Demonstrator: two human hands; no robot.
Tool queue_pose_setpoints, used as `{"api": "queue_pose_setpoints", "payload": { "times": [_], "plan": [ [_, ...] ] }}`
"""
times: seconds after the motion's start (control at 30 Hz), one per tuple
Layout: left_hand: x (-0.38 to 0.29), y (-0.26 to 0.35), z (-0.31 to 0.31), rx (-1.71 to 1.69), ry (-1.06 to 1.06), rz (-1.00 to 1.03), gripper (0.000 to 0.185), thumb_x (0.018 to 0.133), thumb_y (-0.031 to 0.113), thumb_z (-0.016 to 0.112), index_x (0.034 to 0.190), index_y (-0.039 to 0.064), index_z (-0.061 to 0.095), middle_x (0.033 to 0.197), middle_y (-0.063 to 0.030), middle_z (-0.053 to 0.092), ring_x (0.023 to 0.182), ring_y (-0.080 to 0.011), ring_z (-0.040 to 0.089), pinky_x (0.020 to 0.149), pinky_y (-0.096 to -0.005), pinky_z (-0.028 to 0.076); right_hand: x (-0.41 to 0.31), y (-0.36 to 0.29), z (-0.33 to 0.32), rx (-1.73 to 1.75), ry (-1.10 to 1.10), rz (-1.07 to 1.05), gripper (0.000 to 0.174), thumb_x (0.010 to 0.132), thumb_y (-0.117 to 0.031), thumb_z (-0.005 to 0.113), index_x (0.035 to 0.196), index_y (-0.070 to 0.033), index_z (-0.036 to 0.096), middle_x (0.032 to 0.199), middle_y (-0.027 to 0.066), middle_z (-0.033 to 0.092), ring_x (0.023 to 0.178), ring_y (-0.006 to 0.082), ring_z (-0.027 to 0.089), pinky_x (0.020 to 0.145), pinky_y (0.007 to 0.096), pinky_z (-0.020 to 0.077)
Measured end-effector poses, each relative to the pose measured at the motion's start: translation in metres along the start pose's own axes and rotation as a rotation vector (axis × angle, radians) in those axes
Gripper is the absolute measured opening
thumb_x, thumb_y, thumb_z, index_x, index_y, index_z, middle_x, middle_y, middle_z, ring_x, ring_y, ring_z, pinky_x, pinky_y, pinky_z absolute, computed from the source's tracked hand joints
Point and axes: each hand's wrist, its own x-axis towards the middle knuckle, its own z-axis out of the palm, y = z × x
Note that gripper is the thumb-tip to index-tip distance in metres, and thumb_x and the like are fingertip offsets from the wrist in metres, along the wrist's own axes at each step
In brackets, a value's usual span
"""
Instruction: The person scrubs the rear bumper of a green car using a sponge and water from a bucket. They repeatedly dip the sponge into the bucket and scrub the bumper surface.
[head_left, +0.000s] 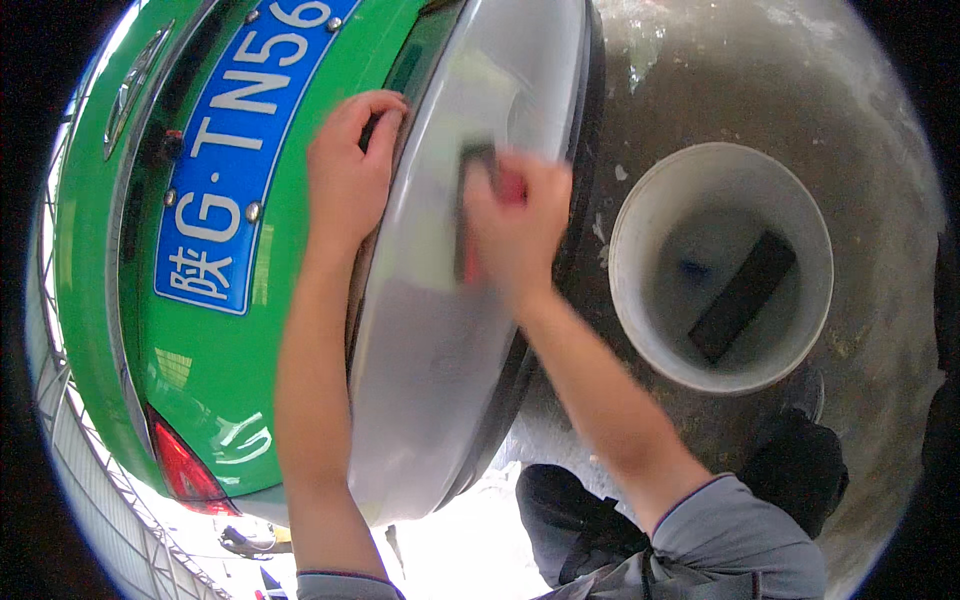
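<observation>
My right hand (517, 225) is blurred and closed around a dark block with red parts (471, 259), probably a hand sanding block. The block lies flat against the grey rear bumper (427, 360) of a green car. Up at the seam between bumper and boot lid (315, 97) is my left hand (346, 169), fingers curled and fingertips at the lid's lower edge. Whether it grips that edge or only leans there is hidden. Paler, yellowish patches show on the bumper around the block.
Right of the bumper, a white plastic bucket (619, 262) stands on the wet-looking concrete floor (877, 315); a dark rectangular strip (742, 296) lies inside it. The boot lid carries a blue licence plate (169, 247). A red tail light (187, 465) sits at the lower left.
</observation>
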Motion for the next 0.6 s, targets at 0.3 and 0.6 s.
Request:
{"api": "queue_pose_setpoints", "payload": {
  "times": [0.3, 0.6],
  "plan": [
    [0.001, 0.000, -0.001, -0.019, -0.051, -0.061, 0.015, 0.104, 0.011, 0.065, 0.113, 0.002, 0.073, 0.117, -0.0099, 0.077, 0.109, -0.0202, 0.072, 0.098, -0.0321, 0.053, 0.023, -0.013, 0.019, 0.054, 0.005, 0.032, 0.029, 0.081, -0.021, 0.082, 0.101, -0.002, 0.073, 0.104, 0.0205, 0.058, 0.106, 0.0374, 0.059, 0.091, 0.0448, 0.0498],
    [0.003, -0.003, 0.002, -0.039, -0.008, -0.033, 0.012, 0.100, 0.013, 0.068, 0.106, 0.004, 0.074, 0.108, -0.0114, 0.077, 0.102, -0.0283, 0.073, 0.092, -0.0361, 0.056, 0.025, -0.020, 0.025, -0.042, -0.001, 0.008, 0.028, 0.080, -0.019, 0.082, 0.102, -0.004, 0.072, 0.100, 0.0177, 0.065, 0.103, 0.0370, 0.060, 0.093, 0.0481, 0.0494]
  ]
}}
